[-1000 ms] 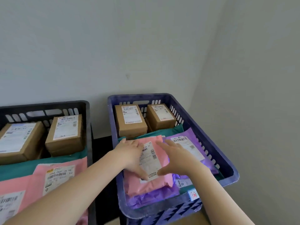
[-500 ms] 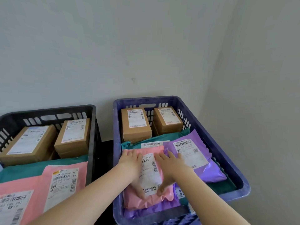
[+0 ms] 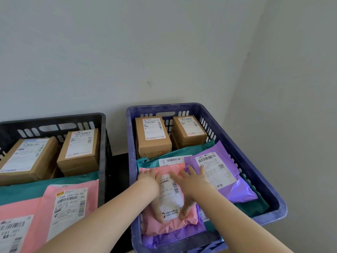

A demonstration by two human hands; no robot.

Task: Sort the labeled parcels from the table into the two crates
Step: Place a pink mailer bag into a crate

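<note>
pink parcel (image 3: 164,227): label up, near half of the blue crate (image 3: 164,107), lying over a teal parcel (image 3: 145,161).
left hand (image 3: 148,181): grip wide, fingers flat, pressing the parcel's left part.
right hand (image 3: 193,179): grip wide, fingers flat, pressing its right part.
purple parcel (image 3: 237,190): just right, label up.
black crate (image 3: 104,152): beside, on the left.

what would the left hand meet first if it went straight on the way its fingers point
Probably the teal mailer just past the pink mailer, then the left cardboard box; depth is unclear.
</note>
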